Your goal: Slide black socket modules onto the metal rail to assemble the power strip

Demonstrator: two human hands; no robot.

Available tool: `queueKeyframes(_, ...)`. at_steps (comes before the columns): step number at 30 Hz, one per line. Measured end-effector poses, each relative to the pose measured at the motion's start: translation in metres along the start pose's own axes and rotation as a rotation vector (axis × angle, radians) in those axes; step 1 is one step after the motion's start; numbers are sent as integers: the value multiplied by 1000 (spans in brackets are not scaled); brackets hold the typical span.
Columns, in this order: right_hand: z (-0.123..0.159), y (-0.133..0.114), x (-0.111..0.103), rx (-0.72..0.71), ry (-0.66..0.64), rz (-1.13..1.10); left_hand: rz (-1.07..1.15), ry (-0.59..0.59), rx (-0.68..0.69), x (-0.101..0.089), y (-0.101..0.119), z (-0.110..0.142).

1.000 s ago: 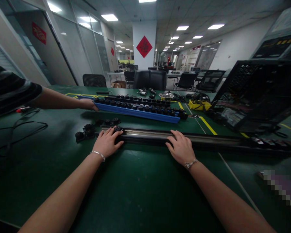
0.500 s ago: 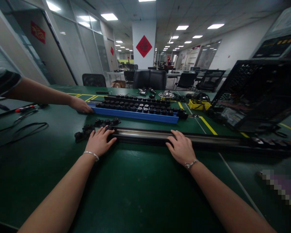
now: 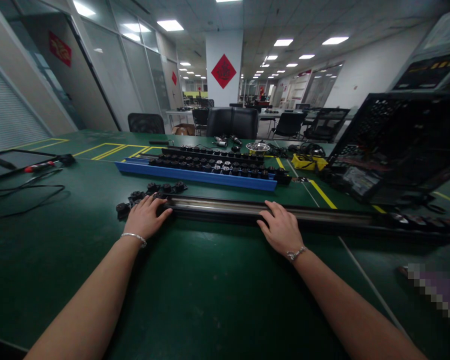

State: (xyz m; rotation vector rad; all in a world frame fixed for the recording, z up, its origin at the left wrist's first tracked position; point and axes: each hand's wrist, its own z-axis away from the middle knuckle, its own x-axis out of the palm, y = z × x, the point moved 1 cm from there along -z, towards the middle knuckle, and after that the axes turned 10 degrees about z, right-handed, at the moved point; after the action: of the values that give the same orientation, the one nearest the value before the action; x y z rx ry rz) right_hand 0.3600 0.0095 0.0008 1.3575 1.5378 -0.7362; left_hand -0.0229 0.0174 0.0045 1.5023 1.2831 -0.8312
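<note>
A long black channel [image 3: 217,207] with shiny metal strips inside lies across the green table in front of me. At its left part, my left hand [image 3: 146,217] grips it, fingers over the top and thumb towards the near side. My right hand [image 3: 281,227] holds the channel right of its middle, with fingertips on the upper edge. Small black socket modules [image 3: 167,188] lie in a row just behind my left hand. More modules [image 3: 408,220] sit in the right end of the channel. What lies under my left fingers is hidden.
Farther back, a long blue channel [image 3: 195,176] lies in front of rows of black sockets [image 3: 183,161]. A metal bowl [image 3: 257,147] and a yellow box [image 3: 309,162] stand behind. An open black computer case [image 3: 397,145] is at right; a red-handled tool [image 3: 39,167] and cables [image 3: 41,202] at left.
My left hand has shifted a little left along the channel; my right hand stays put. Another person's hand has left the blue channel and gone out of view.
</note>
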Motion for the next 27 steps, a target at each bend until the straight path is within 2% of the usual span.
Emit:
queueKeyframes(18, 0, 1, 0, -8, 5, 6, 63, 70, -28, 3, -34, -8)
queueKeyframes(23, 0, 1, -1, -14, 6, -1, 97, 74, -135, 3, -46, -9)
queueKeyframes(27, 0, 3, 0, -12, 12, -1, 98, 47, -215, 2, -48, -7)
